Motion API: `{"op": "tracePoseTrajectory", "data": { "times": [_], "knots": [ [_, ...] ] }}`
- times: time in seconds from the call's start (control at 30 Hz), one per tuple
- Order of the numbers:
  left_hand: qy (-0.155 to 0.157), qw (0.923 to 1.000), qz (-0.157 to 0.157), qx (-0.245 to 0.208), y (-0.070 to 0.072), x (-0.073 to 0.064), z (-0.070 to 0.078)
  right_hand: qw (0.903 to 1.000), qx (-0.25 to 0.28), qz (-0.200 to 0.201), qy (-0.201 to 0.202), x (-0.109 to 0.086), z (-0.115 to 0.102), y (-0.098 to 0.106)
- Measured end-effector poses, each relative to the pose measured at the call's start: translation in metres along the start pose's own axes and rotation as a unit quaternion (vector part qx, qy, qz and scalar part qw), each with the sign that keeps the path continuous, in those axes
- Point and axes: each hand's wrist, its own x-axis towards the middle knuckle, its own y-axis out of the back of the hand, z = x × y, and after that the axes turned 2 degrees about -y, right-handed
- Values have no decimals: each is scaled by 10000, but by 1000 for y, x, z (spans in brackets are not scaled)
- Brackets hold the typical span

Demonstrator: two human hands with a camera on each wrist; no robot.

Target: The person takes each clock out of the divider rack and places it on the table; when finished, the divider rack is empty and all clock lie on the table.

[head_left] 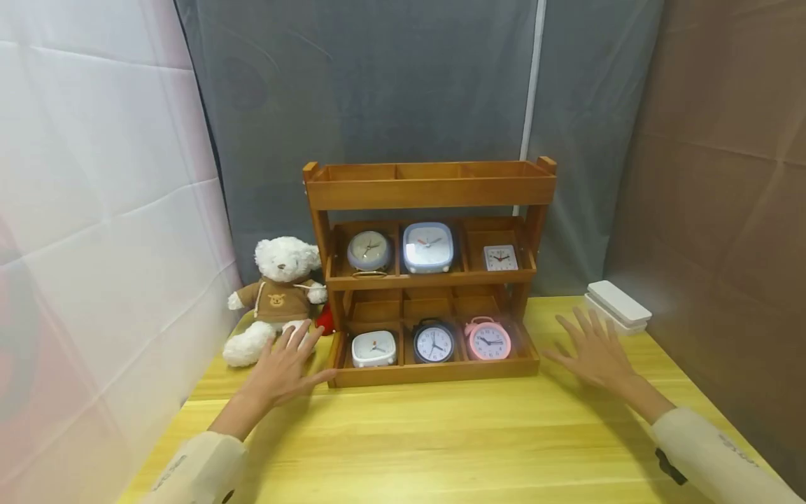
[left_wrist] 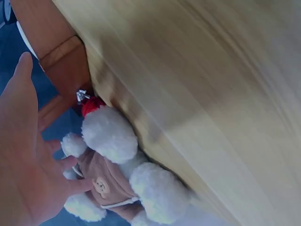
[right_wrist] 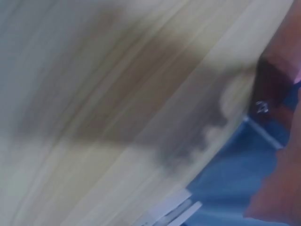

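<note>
Crosswise, a brown wooden three-tier rack [head_left: 434, 193] stands between left hand [head_left: 283, 367] and right hand [head_left: 593, 355], both empty and splayed.

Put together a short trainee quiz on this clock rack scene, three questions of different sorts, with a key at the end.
1. Count: how many clocks are visible on the wooden rack?

2. Yes or no: is the left grip or the right grip holding anything?

3. Identify: in the head view, what wears a brown top beside the rack, on its left?

Key:
1. Six: three on the middle tier and three on the bottom tier.
2. No; both are spread open and empty.
3. A white teddy bear.
</note>
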Motion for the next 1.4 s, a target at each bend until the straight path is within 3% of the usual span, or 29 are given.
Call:
{"op": "tracePoseTrajectory", "data": {
  "times": [0.2, 0.5, 0.8, 1.03, 1.23, 1.4],
  "knots": [
    [-74, 9995, -85, -287, -9, 12, 5, 9999, -26, -29, 122, 6, -22, 5],
    [168, 9935, -576, -971, -19, 24, 3, 9982, 514, -117, 280, 14, -56, 4],
    [353, 9917, -770, -966, -23, 30, 10, 9914, 1199, -15, 515, 26, -73, -8],
    [409, 9800, -807, -1772, -28, 31, 12, 9818, 1874, -233, 213, 35, -79, -19],
    [486, 9761, -604, -2032, -36, 28, 11, 9819, 1811, -390, 403, 45, -81, -28],
    [506, 9742, -431, -2157, -35, 29, 11, 9824, 1713, -547, 514, 53, -85, -29]
  ]
}}
